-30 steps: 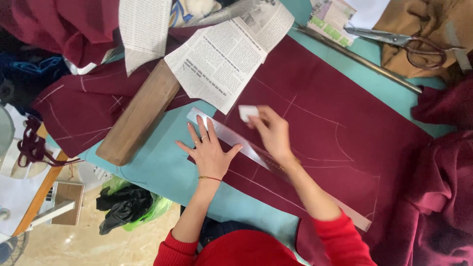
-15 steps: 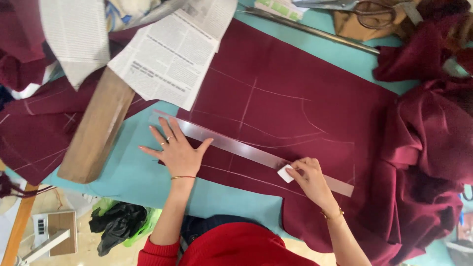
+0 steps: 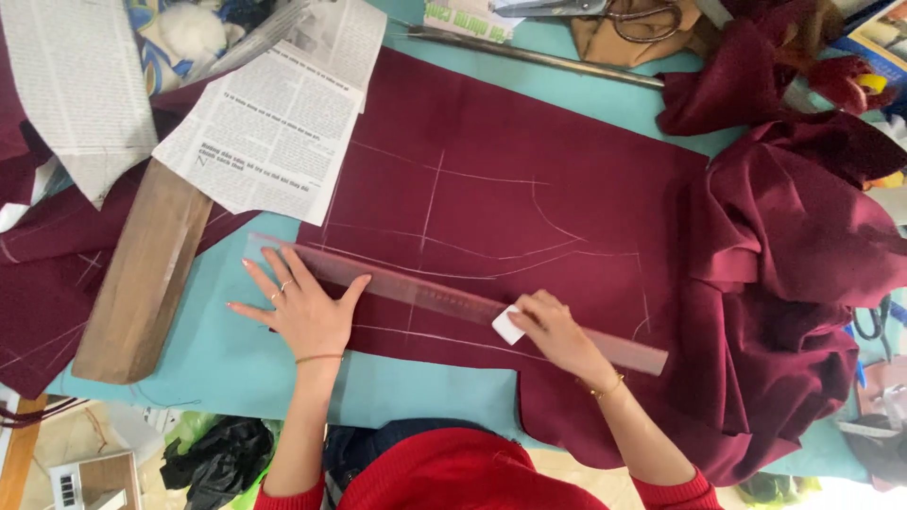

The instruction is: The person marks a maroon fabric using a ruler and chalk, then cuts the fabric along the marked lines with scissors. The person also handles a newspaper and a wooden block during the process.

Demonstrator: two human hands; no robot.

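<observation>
Left hand (image 3: 304, 312) lies flat, fingers spread wide, pressing down the left end of a clear plastic ruler (image 3: 453, 300) and gripping nothing. The ruler lies slanted across a maroon fabric panel (image 3: 510, 198), running from upper left to lower right. Right hand (image 3: 553, 331) pinches a small white piece of tailor's chalk (image 3: 507, 325) between thumb and fingertips, fingers curled in, chalk touching the ruler's near edge about midway along it. The fabric carries white chalk lines, curved and straight, and lies flat on a teal table (image 3: 217, 349). A wooden block (image 3: 146, 274) sits on the table left of the left hand, with newspaper sheets (image 3: 269, 123) overlapping its top end. Bunched maroon cloth (image 3: 784, 255) is piled at right. Scissors (image 3: 605, 9) lie at the top edge. Red sleeves show at the bottom.
</observation>
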